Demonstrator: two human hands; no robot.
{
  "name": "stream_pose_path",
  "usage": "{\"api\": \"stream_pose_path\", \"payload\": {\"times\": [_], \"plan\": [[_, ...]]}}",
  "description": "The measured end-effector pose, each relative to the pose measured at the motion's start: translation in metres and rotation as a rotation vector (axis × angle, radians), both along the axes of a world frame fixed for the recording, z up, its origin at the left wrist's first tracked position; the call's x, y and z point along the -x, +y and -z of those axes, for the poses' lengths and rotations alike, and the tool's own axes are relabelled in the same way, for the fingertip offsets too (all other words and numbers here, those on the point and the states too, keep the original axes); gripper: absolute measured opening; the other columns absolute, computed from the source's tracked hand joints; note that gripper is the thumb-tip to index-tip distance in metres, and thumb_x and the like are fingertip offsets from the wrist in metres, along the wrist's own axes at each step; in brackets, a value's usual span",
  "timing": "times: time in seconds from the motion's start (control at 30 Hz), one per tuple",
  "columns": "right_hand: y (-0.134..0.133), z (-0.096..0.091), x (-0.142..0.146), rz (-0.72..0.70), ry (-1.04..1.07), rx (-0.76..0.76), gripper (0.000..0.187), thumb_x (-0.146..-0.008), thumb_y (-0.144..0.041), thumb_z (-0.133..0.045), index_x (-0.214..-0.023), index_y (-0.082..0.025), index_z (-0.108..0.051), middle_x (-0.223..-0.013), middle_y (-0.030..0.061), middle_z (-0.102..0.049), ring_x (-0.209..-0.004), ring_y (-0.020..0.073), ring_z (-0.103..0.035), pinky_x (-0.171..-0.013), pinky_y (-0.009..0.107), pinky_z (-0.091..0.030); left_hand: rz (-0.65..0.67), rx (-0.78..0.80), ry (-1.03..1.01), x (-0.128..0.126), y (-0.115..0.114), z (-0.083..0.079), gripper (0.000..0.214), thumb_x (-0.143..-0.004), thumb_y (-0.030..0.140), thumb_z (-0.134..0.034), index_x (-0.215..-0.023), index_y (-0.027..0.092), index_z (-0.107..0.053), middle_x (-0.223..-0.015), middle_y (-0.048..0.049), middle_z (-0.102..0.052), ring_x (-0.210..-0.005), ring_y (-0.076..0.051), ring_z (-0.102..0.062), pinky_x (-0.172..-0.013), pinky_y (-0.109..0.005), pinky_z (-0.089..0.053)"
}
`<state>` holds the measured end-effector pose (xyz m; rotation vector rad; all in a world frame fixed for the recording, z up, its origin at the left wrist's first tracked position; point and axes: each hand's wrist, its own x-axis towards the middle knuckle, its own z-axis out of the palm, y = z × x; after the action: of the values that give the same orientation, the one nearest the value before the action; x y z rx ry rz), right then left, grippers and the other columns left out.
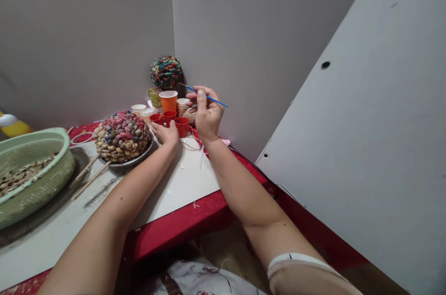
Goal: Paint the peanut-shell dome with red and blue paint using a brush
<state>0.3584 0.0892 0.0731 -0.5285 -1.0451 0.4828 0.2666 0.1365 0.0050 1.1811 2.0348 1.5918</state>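
A thin blue paintbrush (218, 101) is pinched between the thumb and fingers of my right hand (209, 111), raised above the table's right side. Its bristle end points left, in front of a ball covered in multicoloured pieces (166, 72). My left hand (166, 133) reaches low to a group of small red cups, thumb and fingers around the near side of the left red cup (156, 119). Close by stand a middle red cup (169, 115) and a right red cup (181, 127). Left of that hand, a partly painted ball of shell-like pieces (121, 139) rests in a metal bowl (148, 148).
Behind the red cups are an orange paper cup (168, 101), a white cup (138, 108) and a yellow-green container (154, 97). A green basket (64, 155) of shell-like pieces stands left. String (190, 145) lies at right. Grey walls (244, 30) enclose the corner.
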Motion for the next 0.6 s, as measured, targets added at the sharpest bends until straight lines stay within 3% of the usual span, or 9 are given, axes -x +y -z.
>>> {"api": "stream_pose_path", "payload": {"times": [0.27,0.6], "plan": [[0.006,0.002,-0.002,0.061,0.025,-0.135,0.033,-0.094,-0.054,-0.058,-0.095,-0.023,-0.066,-0.074,-0.0042,-0.073,-0.057,0.0062,-0.068,-0.048,0.014,-0.049,-0.117,0.053,-0.051,0.009,0.032,0.002,0.048,-0.094,0.034,-0.067,-0.138,0.020,-0.055,-0.147,-0.0126,-0.054,-0.129,-0.031,-0.058,-0.105,-0.056,-0.050],[-0.002,0.000,0.000,0.080,0.016,-0.079,0.026,-0.094,-0.045,-0.057,-0.093,-0.021,-0.067,-0.073,-0.0033,-0.074,-0.056,0.0063,-0.068,-0.048,0.014,-0.049,-0.060,-0.037,-0.120,0.024,0.050,0.020,0.040,-0.095,0.035,-0.066,-0.131,0.018,-0.059,-0.132,-0.0107,-0.063,-0.113,-0.026,-0.066,-0.094,-0.048,-0.057]]}}
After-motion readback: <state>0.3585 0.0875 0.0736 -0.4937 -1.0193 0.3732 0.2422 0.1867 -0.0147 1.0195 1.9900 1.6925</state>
